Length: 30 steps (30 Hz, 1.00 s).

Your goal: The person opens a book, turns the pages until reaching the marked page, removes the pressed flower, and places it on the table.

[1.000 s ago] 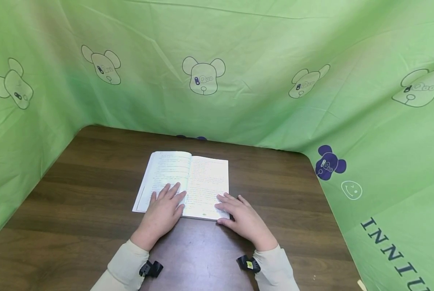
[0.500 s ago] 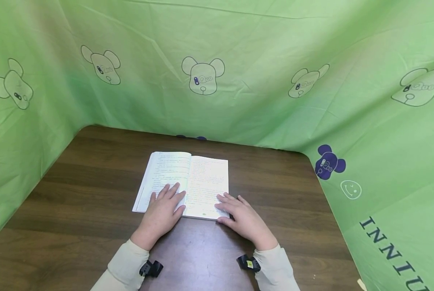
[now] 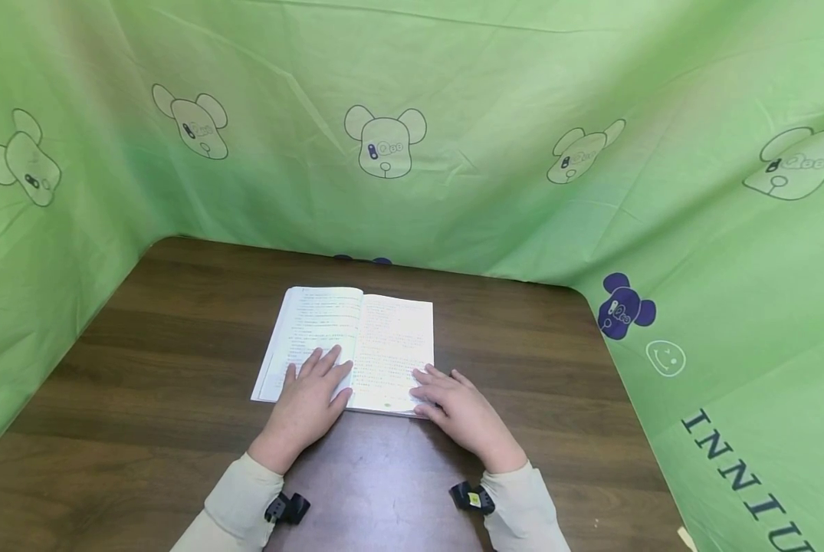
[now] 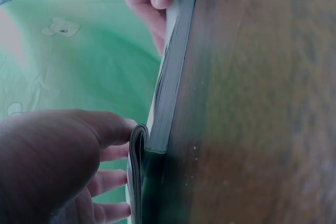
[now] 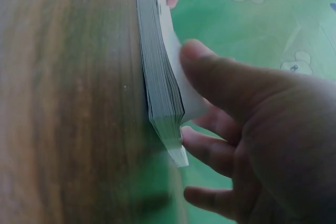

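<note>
A thick book [image 3: 394, 337] lies open on the table, its pages covered in printed lines. Across the lower left page rests my left hand [image 3: 308, 402], fingers spread and fairly straight. In the left wrist view its thumb tip touches the curved page stack [image 4: 137, 145] near the middle fold. My right hand [image 3: 463, 410] lies at the lower right corner, with fingertips on the right page and the thumb at the near edge. From the right wrist, a page corner [image 5: 191, 100] stands slightly raised beside the thumb and index finger; whether they pinch it is unclear.
The book sits on a dark wood-grain table [image 3: 163, 330]. Green cloth [image 3: 480, 84] with printed bear heads hangs around the back and sides. Each wrist wears a black strap-on device, the left device [image 3: 287, 508] and the right device [image 3: 471, 498]. A small pale object [image 3: 687, 538] shows at the right table edge.
My right thumb has shifted slightly up and inward at the page's near edge. The left hand and the book stay where they were.
</note>
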Each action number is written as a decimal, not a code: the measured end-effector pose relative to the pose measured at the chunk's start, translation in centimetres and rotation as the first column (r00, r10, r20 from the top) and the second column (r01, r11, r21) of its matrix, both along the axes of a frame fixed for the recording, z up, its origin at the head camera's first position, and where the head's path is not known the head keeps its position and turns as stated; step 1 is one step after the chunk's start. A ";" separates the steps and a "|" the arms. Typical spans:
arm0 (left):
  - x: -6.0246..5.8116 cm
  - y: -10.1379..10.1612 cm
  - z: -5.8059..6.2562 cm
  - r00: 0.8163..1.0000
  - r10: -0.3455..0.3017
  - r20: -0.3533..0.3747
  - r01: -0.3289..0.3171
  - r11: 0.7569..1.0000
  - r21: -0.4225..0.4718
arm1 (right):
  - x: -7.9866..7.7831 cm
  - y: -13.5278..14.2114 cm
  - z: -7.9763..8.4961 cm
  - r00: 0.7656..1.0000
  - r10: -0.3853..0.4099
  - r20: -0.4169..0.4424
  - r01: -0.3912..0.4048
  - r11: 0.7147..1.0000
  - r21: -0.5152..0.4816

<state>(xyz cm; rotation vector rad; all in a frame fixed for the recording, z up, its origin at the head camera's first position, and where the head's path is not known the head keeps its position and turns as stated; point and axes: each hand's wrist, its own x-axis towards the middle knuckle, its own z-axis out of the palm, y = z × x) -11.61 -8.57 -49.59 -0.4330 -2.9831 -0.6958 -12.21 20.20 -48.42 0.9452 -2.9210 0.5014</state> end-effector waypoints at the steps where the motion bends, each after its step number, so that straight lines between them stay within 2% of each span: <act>1: 0.0 0.0 0.0 1.000 -0.002 -0.002 0.002 1.000 0.002 | 0.0 0.0 0.0 1.000 0.004 -0.022 -0.004 1.000 0.004; 6: -0.1 0.3 0.0 0.999 -0.020 -0.034 0.020 1.000 0.021 | 0.1 0.2 0.1 0.994 0.031 -0.108 -0.027 0.999 0.038; 13: 0.1 0.7 0.1 0.988 -0.095 -0.125 0.101 0.994 0.038 | 0.1 0.2 0.0 0.991 0.019 -0.132 -0.018 1.000 0.010; 21: 0.3 0.6 -0.2 0.991 -0.121 -0.047 0.123 0.992 0.041 | 0.0 0.2 -0.1 0.983 0.019 -0.185 -0.026 0.999 -0.035; 30: 0.3 0.6 -0.2 0.992 -0.109 -0.062 0.112 0.993 0.045 | -0.1 0.1 0.2 0.946 0.024 -0.322 -0.044 0.998 -0.054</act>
